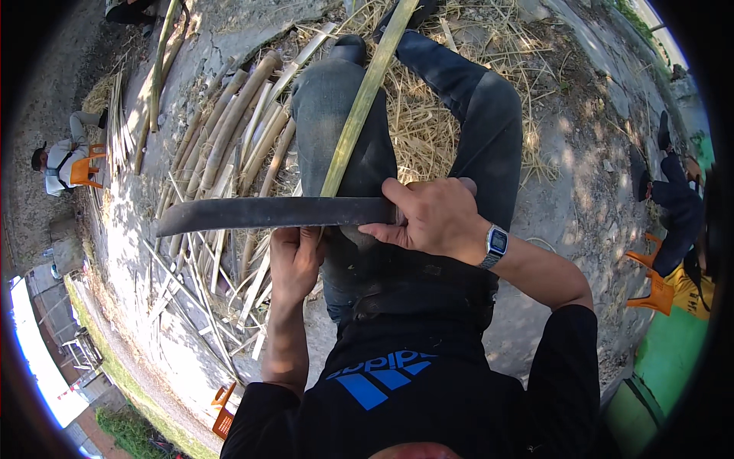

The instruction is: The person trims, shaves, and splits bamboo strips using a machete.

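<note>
My right hand (442,220) is closed round the handle of a machete, wearing a wristwatch (495,246) at the wrist. The machete's long dark blade (275,213) points left, level across my lap. Under the blade, a long greenish-yellow bamboo strip (359,115) runs away from me over my thigh, toward the far edge of the view. My left hand (297,264) is just below the blade, its fingers closed at the near end of the strip. The blade hides part of those fingers and the spot where it crosses the strip.
Bamboo poles (237,115) and split strips (202,298) lie on the ground to my left. Straw-like shavings (420,115) spread between and beyond my legs. People on orange chairs (86,164) sit at far left and at right. Another orange chair (223,413) stands at lower left.
</note>
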The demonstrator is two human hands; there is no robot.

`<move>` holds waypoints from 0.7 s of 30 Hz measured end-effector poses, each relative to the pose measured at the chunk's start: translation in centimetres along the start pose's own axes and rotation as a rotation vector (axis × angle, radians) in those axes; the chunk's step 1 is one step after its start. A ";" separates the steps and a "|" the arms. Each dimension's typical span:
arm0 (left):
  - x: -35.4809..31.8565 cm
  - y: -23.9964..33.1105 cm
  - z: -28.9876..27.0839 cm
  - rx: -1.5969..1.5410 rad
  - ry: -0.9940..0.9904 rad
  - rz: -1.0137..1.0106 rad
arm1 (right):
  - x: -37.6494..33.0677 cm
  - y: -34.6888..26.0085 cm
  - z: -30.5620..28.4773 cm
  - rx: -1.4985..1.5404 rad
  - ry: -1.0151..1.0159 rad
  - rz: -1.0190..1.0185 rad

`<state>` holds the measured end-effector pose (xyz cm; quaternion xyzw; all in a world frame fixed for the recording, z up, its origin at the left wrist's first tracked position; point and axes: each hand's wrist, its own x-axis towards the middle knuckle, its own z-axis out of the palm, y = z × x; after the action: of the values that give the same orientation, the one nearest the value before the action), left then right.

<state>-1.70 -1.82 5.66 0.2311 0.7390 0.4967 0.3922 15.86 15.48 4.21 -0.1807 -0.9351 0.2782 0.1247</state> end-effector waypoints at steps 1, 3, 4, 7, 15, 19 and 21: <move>-0.1 0.0 0.1 0.067 0.025 0.020 | 0.5 0.6 -0.4 -0.059 0.047 -0.007; -0.6 0.1 0.0 0.127 0.050 0.028 | 2.4 2.4 -2.4 -0.039 0.151 0.080; -1.0 0.0 0.0 0.089 0.037 0.012 | 3.5 3.6 -4.1 0.037 0.208 0.182; -1.0 -0.1 0.4 0.038 0.010 -0.006 | 5.0 6.8 -6.9 0.185 0.281 0.269; -1.1 -2.1 2.2 0.016 0.163 0.170 | -0.3 -1.3 -0.9 0.136 -0.211 0.024; -0.7 0.2 1.0 0.112 -0.003 0.047 | 0.7 0.7 -1.6 0.079 -0.129 -0.027; -0.8 0.9 1.4 0.067 0.017 0.028 | 1.6 1.9 -1.7 0.174 0.063 0.077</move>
<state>-0.12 -1.27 6.45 0.2503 0.7551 0.4791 0.3710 15.49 18.44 4.70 -0.2137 -0.8954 0.3569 0.1587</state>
